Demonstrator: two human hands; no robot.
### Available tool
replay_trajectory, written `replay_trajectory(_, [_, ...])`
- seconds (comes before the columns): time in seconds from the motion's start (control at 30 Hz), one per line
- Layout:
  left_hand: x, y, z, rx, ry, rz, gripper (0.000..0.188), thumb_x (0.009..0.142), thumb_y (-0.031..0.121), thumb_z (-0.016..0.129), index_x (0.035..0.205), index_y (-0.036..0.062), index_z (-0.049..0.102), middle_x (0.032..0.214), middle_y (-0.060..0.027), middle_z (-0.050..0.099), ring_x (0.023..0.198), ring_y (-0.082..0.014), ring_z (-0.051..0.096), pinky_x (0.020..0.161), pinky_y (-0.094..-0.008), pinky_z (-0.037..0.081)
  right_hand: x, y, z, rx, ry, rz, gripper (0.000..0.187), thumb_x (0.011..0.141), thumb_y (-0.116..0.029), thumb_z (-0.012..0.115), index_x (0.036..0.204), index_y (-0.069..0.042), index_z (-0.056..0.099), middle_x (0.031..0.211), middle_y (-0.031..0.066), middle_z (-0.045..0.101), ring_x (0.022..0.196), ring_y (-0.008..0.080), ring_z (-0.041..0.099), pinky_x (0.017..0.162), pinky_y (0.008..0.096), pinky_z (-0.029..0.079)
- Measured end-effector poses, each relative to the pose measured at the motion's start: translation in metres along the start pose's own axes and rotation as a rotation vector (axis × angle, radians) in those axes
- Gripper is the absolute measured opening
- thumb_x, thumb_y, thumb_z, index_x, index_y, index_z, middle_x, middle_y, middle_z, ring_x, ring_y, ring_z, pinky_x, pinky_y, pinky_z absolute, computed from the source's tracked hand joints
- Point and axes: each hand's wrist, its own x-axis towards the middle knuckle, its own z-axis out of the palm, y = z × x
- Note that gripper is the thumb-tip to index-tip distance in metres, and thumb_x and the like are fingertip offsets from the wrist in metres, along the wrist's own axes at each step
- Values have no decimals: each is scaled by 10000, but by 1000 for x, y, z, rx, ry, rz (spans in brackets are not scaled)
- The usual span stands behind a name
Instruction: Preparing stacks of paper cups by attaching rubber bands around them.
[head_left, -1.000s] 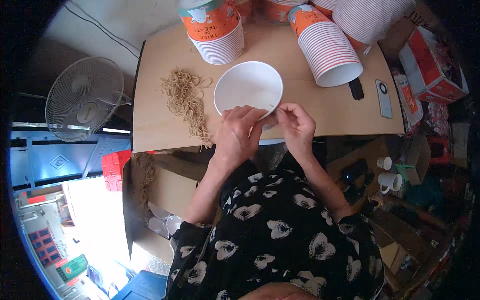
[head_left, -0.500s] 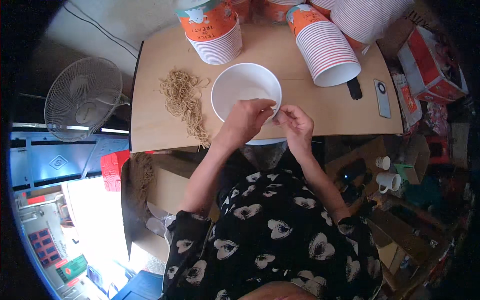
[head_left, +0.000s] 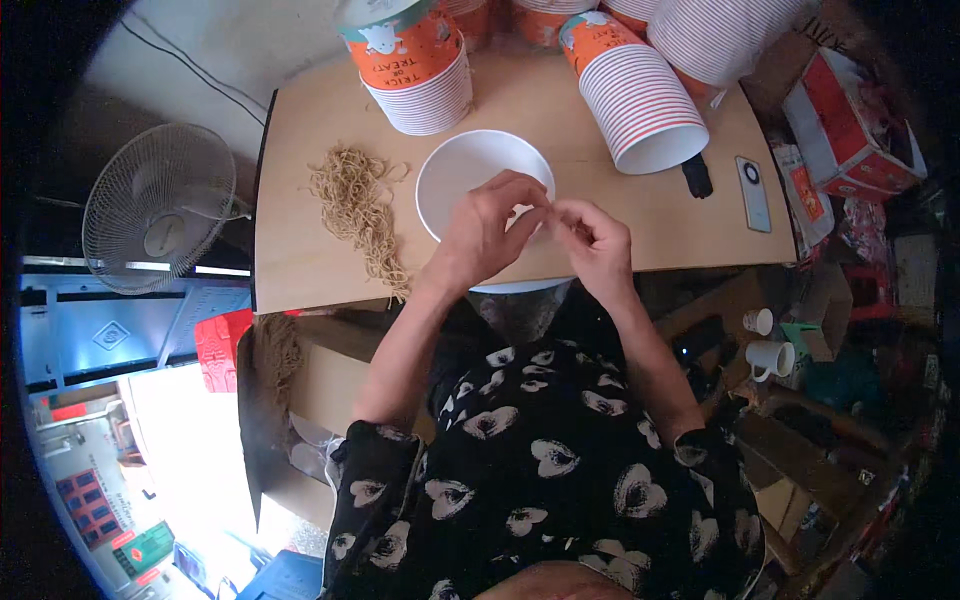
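A white paper bucket [head_left: 452, 178] stands mouth up near the front middle of the table. My left hand [head_left: 483, 232] reaches over its near rim, fingers curled and thumb pressed inward. Just right of it, at the near right of the rim, my right hand [head_left: 602, 245] pinches thumb and forefinger together. The fingertips of both hands meet there, and whatever lies between them is too small to make out. To the left of the bucket lies a loose heap of tan twisted cords [head_left: 352, 207], with strands trailing to the table's front edge.
Behind the bucket stands a stack of orange and white paper buckets [head_left: 425, 90]. Another stack [head_left: 645, 105] lies on its side at the right, near a black object [head_left: 697, 176] and a phone [head_left: 754, 195]. A fan [head_left: 158, 210] is left of the table [head_left: 560, 225].
My right hand's fingers have drawn together into a pinch and come closer to my left fingertips. My left hand has stayed over the rim. The whole view has shifted slightly.
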Motion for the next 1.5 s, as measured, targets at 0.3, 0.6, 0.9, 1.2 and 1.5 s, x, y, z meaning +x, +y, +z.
replay_trajectory(0.3, [-20,9,-3,90,-85,-153,222,848,239,724,919,50,631,830,-115,708,705,-291,697,634,-412,545,7,-15,-12,135,-12,102,134,906,-98,680,998,-1,686,792,-30,621,684,24,524,600,190,424])
replay_trajectory(0.6, [-23,4,-13,187,-28,-193,187,833,230,730,895,66,667,809,-113,706,692,-300,683,632,-414,535,11,-39,-29,87,48,94,150,929,-131,669,965,13,693,768,-32,604,681,23,514,605,185,422])
replay_trajectory(0.9, [25,13,-30,-256,-241,-130,365,988,277,566,1269,45,596,1148,-110,664,858,-181,651,737,-283,532,22,-62,-34,-80,-180,-97,153,924,-63,647,1036,34,687,878,41,684,774,76,613,694,226,494])
replay_trajectory(1.2, [31,11,-22,-775,-577,-399,292,1024,331,510,1006,62,621,811,23,578,732,-57,532,647,-201,438,26,-60,-38,92,-204,-126,142,931,-50,632,1041,37,647,905,45,674,810,67,604,718,213,486])
replay_trajectory(1.5, [19,40,-26,-600,-412,-382,243,1009,271,542,943,48,612,720,57,514,655,-28,454,585,-190,368,24,-72,-39,35,-240,-29,48,945,-20,555,968,17,576,777,-14,583,714,39,551,637,200,438])
